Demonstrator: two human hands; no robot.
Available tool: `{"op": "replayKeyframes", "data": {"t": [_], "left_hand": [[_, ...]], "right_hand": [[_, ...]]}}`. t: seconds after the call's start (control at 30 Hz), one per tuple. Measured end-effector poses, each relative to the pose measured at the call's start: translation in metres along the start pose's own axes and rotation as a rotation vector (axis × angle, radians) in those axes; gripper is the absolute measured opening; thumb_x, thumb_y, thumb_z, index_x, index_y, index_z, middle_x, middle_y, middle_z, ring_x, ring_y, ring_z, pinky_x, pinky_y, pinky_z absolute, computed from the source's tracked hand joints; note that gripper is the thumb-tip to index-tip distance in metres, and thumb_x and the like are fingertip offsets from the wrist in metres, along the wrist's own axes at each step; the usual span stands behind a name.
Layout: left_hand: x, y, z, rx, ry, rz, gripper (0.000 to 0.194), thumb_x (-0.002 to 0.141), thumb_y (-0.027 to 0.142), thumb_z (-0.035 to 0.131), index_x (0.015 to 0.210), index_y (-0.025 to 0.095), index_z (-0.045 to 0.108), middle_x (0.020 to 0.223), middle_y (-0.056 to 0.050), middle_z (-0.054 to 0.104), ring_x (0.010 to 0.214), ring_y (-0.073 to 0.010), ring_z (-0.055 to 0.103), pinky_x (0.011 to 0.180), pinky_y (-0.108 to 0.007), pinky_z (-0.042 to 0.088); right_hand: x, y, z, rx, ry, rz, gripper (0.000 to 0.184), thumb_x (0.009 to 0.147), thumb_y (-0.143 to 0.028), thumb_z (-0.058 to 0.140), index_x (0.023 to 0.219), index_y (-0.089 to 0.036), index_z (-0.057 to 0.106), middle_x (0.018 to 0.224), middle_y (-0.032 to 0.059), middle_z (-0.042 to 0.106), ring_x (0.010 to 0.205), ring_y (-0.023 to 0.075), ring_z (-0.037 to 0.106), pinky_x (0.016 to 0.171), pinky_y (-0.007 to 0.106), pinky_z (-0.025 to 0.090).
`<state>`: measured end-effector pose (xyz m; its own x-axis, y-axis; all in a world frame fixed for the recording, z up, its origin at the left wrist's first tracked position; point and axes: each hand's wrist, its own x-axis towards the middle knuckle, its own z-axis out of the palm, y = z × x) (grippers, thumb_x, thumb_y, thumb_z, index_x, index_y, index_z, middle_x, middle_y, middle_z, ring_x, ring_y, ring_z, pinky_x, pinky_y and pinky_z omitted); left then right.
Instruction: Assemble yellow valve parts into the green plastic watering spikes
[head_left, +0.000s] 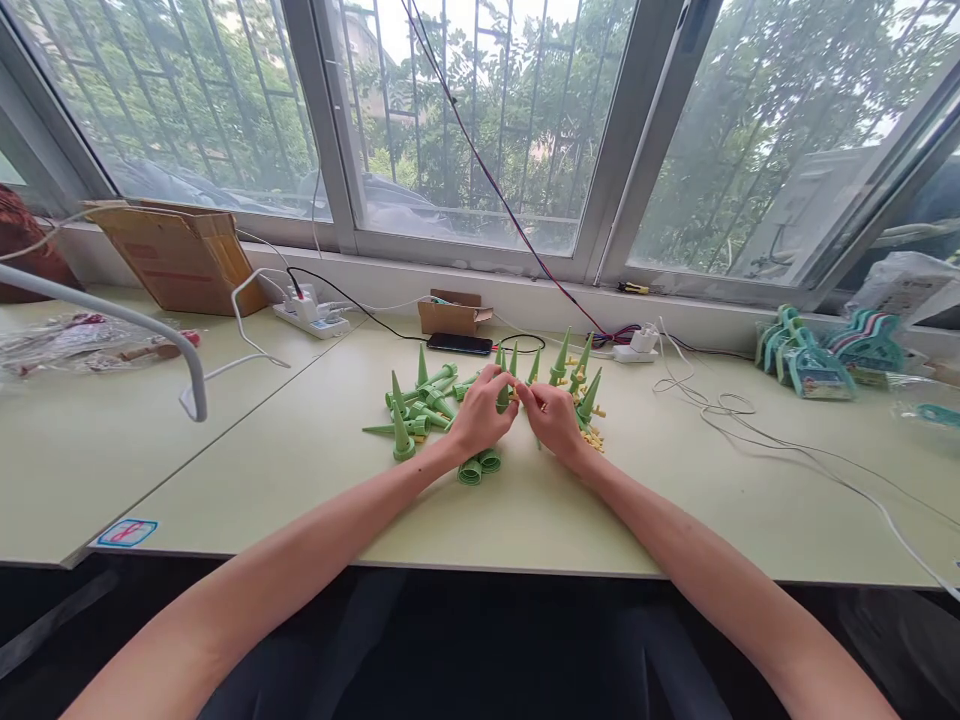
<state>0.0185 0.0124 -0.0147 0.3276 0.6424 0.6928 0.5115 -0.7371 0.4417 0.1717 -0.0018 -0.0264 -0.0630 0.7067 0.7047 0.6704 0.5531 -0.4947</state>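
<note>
My left hand is closed around a green plastic watering spike, held upright over the table. My right hand meets it, thumb and finger pinched at the spike's side, where a bit of a small yellow valve shows between the fingertips. To the left lie loose green spikes, some standing on their wide ends and others on their sides. Several spikes with yellow valves fitted stand beyond my right hand. A small heap of yellow valves is partly hidden by my right wrist. Two green caps lie below my left hand.
Behind the spikes lie a phone and an open small carton. Power strips and loose white cables run along the back and right. Small green hangers stand far right; a cardboard box is back left.
</note>
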Motion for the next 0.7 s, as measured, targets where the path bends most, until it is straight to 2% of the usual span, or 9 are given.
{"op": "replayKeyframes", "data": {"t": [0.07,0.17,0.3,0.47,0.7], "left_hand": [[0.000,0.000,0.000,-0.002,0.004,0.000,0.017,0.080,0.013,0.059,0.095,0.020,0.061,0.106,-0.006,0.056,0.086,-0.0161,0.059,0.068,-0.027,0.052],[0.000,0.000,0.000,0.000,0.014,-0.013,0.018,0.080,0.015,0.060,0.097,0.021,0.062,0.107,-0.006,0.056,0.085,-0.0156,0.059,0.067,-0.026,0.052],[0.001,-0.002,0.000,0.009,0.028,-0.036,0.017,0.081,0.017,0.059,0.098,0.021,0.062,0.108,-0.005,0.056,0.083,-0.0144,0.059,0.067,-0.026,0.051],[0.000,-0.003,-0.002,0.024,0.037,-0.017,0.016,0.082,0.018,0.059,0.098,0.021,0.061,0.107,-0.006,0.056,0.086,-0.0148,0.059,0.067,-0.025,0.050],[-0.002,-0.003,-0.006,0.075,0.027,0.054,0.014,0.083,0.018,0.058,0.096,0.021,0.062,0.107,-0.005,0.056,0.081,-0.0129,0.059,0.073,-0.026,0.051]], "right_hand": [[-0.001,-0.002,0.000,0.009,-0.004,0.033,0.052,0.098,-0.052,0.037,0.058,-0.020,0.043,0.053,-0.0015,0.045,0.051,0.0119,0.038,0.052,0.026,0.030],[-0.002,-0.007,-0.001,0.065,-0.006,0.072,0.038,0.096,-0.050,0.043,0.075,-0.020,0.053,0.061,-0.0017,0.054,0.052,0.0118,0.045,0.054,0.024,0.036],[-0.002,-0.012,-0.003,0.144,-0.029,0.047,0.025,0.094,-0.043,0.047,0.088,-0.020,0.054,0.076,0.0019,0.063,0.056,0.0126,0.053,0.056,0.025,0.042],[-0.001,-0.011,-0.003,0.177,-0.053,0.032,0.022,0.095,-0.039,0.046,0.087,-0.021,0.055,0.076,0.0029,0.064,0.060,0.0138,0.054,0.057,0.025,0.042],[-0.001,-0.007,0.002,0.097,-0.037,0.087,0.039,0.097,-0.047,0.042,0.068,-0.021,0.048,0.059,-0.0007,0.053,0.052,0.0125,0.042,0.053,0.025,0.034]]}}
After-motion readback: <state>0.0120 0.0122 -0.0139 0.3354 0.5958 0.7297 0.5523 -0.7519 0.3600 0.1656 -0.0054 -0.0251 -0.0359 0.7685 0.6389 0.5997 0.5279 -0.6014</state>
